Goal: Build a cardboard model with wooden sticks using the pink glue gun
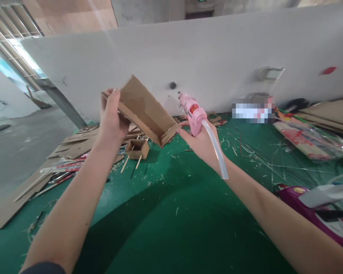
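My left hand (114, 116) grips one end of an open cardboard box (148, 104), raised and tilted above the green table. In my right hand (201, 139) is a pink glue gun (191, 110), its nozzle pointing up and away toward the wall. A clear glue stick (215, 146) sticks out of the gun's back end and bends down along my wrist. The thumb and a finger of that hand reach the box's near right corner. Below the box stands a smaller cardboard box (137, 148) with thin wooden sticks through it.
Cardboard sheets (77, 144) and sticks lie along the table's left edge. To the right are a purple power strip (317, 217) with plugs, plastic-wrapped packets (308, 140) and thin clear strands. Scraps dot the green table (171, 236). A white wall (171, 57) rises behind.
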`<act>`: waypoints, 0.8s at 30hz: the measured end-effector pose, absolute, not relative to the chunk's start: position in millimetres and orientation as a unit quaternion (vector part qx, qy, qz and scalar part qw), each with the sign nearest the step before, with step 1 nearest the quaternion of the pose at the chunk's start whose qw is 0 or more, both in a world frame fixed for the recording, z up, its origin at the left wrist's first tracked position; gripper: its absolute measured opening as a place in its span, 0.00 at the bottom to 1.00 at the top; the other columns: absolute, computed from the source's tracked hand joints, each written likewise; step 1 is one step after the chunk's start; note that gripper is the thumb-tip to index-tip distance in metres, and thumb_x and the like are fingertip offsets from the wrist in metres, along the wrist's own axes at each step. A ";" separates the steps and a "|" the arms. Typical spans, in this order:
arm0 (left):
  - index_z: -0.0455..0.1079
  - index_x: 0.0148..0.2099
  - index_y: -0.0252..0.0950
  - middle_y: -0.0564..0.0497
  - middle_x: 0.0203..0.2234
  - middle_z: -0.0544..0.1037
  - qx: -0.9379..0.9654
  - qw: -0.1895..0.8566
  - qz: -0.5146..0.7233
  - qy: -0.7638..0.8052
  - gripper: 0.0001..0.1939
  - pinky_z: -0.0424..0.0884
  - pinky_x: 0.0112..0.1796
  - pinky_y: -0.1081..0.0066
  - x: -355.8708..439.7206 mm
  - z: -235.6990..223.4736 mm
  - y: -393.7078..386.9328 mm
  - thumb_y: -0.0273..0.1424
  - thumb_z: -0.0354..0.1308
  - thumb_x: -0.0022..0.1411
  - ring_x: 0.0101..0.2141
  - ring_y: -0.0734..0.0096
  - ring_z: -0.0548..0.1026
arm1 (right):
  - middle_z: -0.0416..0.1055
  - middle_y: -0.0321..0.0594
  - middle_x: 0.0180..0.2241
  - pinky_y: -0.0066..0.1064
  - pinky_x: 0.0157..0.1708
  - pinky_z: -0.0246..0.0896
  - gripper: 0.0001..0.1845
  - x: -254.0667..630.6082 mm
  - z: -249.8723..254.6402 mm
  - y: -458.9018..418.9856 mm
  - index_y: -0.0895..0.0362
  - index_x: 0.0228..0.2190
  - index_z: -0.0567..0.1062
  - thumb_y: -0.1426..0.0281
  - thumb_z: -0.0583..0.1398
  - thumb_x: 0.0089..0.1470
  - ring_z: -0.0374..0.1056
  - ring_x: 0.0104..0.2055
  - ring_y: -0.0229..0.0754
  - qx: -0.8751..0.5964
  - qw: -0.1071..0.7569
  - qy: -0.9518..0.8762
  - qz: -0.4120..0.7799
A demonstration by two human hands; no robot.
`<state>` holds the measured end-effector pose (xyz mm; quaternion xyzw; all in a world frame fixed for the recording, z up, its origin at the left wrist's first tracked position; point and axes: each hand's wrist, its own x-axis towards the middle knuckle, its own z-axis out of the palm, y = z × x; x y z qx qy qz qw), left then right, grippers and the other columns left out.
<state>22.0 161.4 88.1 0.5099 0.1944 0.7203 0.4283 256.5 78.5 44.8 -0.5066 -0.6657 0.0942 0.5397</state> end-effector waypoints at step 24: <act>0.71 0.52 0.44 0.51 0.43 0.73 0.712 0.297 0.635 0.031 0.28 0.70 0.50 0.56 26.9 94.1 143.5 0.36 0.72 0.48 0.46 0.59 0.74 | 0.63 0.33 0.15 0.27 0.19 0.54 0.23 264.5 47.2 68.2 0.57 0.21 0.70 0.52 0.57 0.57 0.59 0.17 0.33 -0.430 0.341 -0.765 0.338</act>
